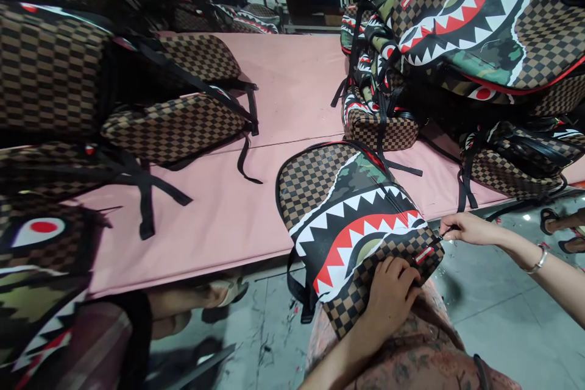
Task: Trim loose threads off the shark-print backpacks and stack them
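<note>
A checkered brown-and-black backpack with a printed shark mouth lies tilted across the table's front edge and my lap. Its torn-edge camouflage print faces up, and a black strap hangs at its left side. Over its near right part, my left hand has its fingers curled on the fabric by a small red label, holding the bag. My right hand, with a bracelet at the wrist, pinches a thin dark piece at the bag's right corner; whether it is a zipper pull or a thread cannot be made out.
A pink-covered table runs across. Checkered backpacks with loose black straps lie at left; a pile of shark-print backpacks stands at right. Another person's legs show under the table at lower left, beside another shark-print bag.
</note>
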Tool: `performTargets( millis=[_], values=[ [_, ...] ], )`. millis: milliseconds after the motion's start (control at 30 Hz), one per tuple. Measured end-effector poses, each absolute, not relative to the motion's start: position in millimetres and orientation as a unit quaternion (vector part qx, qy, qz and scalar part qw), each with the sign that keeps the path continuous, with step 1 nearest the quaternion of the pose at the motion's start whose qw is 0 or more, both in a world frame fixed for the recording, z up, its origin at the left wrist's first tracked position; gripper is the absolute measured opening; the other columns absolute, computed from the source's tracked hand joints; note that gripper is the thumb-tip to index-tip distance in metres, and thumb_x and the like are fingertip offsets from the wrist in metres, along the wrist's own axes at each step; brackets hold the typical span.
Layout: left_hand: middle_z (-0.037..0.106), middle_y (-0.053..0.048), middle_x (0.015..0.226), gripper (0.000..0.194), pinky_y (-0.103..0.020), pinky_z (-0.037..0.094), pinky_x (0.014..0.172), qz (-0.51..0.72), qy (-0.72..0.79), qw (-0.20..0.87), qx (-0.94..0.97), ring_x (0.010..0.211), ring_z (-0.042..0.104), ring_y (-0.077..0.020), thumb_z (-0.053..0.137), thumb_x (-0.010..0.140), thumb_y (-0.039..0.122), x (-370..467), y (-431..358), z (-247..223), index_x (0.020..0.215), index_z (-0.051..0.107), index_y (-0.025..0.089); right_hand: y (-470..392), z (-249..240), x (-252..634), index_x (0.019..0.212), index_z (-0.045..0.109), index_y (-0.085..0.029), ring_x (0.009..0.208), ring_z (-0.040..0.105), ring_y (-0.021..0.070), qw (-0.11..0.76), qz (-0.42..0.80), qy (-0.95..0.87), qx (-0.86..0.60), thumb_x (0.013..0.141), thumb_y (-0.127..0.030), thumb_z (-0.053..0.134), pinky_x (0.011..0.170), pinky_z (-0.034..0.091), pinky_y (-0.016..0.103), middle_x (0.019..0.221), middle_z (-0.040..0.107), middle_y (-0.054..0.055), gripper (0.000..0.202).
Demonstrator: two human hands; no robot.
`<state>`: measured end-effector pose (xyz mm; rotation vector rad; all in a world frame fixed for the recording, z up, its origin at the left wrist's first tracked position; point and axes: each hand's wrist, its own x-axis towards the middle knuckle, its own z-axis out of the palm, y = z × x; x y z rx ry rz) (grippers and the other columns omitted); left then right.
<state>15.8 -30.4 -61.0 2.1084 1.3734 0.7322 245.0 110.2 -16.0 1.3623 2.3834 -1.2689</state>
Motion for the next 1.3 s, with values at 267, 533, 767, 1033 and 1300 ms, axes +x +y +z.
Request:
performTargets(
  millis=[267, 533, 767, 1033, 1300],
  values=[
    [0.057, -0.003, 0.091, 0.017, -0.037, 0.042, 0.08, 0.289, 0.497, 0.256, 0.777, 0.086, 0.05, -0.0196, 0.064, 0.071, 0.017, 15.4, -31.7, -63.8, 0.086, 0.058, 0.021, 104.2, -12.8, 230.4, 0.079, 0.062, -0.018, 0.07, 0.056, 0.0153, 0.069, -0.411, 0.801, 0.43, 0.075, -0.026, 0.054, 0.064, 0.04, 0.025, 0.075, 0.065, 0.001, 0.012],
    [0.057, -0.003, 0.092, 0.016, -0.036, 0.042, 0.078, 0.301, 0.489, 0.245, 0.781, 0.087, 0.051, -0.0196, 0.063, 0.073, 0.02, 13.4, -32.9, -65.1, 0.088, 0.057, 0.021, 97.3, -9.9, 217.2, 0.08, 0.059, -0.018, 0.068, 0.054, 0.014, 0.082, -0.402, 0.811, 0.417, 0.075, -0.024, 0.055, 0.061, 0.038, 0.023, 0.074, 0.062, 0.0, 0.008],
    [0.057, -0.003, 0.092, 0.018, -0.036, 0.041, 0.081, 0.3, 0.497, 0.264, 0.771, 0.088, 0.05, -0.0196, 0.064, 0.072, 0.019, 11.5, -34.5, -65.1, 0.088, 0.057, 0.021, 98.0, -10.6, 211.1, 0.077, 0.056, -0.018, 0.065, 0.05, 0.0124, 0.085, -0.401, 0.813, 0.414, 0.074, -0.02, 0.055, 0.058, 0.037, 0.022, 0.071, 0.059, -0.001, 0.004],
    [0.058, -0.003, 0.092, 0.017, -0.036, 0.042, 0.082, 0.307, 0.492, 0.269, 0.769, 0.087, 0.05, -0.019, 0.063, 0.072, 0.018, 11.2, -33.6, -63.2, 0.088, 0.058, 0.021, 94.8, -15.1, 212.5, 0.077, 0.055, -0.018, 0.067, 0.052, 0.0129, 0.077, -0.394, 0.81, 0.428, 0.075, -0.021, 0.055, 0.059, 0.036, 0.022, 0.074, 0.06, 0.0, 0.004],
    [0.058, -0.002, 0.091, 0.017, -0.036, 0.042, 0.082, 0.313, 0.496, 0.259, 0.768, 0.087, 0.05, -0.0187, 0.063, 0.073, 0.019, 9.3, -34.9, -63.1, 0.088, 0.058, 0.021, 99.9, -9.8, 215.6, 0.077, 0.056, -0.018, 0.067, 0.051, 0.0126, 0.092, -0.398, 0.808, 0.424, 0.074, -0.023, 0.056, 0.059, 0.037, 0.021, 0.073, 0.059, -0.001, 0.006]
  ],
)
